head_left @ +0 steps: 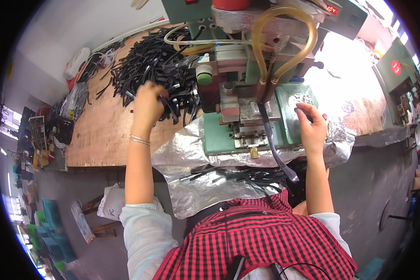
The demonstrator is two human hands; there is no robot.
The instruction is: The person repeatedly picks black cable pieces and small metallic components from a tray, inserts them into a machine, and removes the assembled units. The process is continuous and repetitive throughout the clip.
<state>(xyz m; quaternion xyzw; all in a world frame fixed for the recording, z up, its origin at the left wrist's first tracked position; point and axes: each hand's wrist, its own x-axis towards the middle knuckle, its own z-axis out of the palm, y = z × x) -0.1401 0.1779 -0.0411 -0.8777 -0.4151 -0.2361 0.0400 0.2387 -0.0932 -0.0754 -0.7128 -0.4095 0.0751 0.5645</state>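
- On the wooden desk (102, 135), the left hand (147, 105) sinks into a heap of black straps (149, 70), its grip closed on several of them.
- One long black strap (270, 135) lies flat across the green press machine (247, 93), its end hanging over crinkled foil (182, 154).
- The right hand (312, 128) rests beside it; whether its grip is closed cannot be told.

Left hand (147, 103) fingers are buried in the black strap pile (149, 70); the machine (252, 56) top is cut off.
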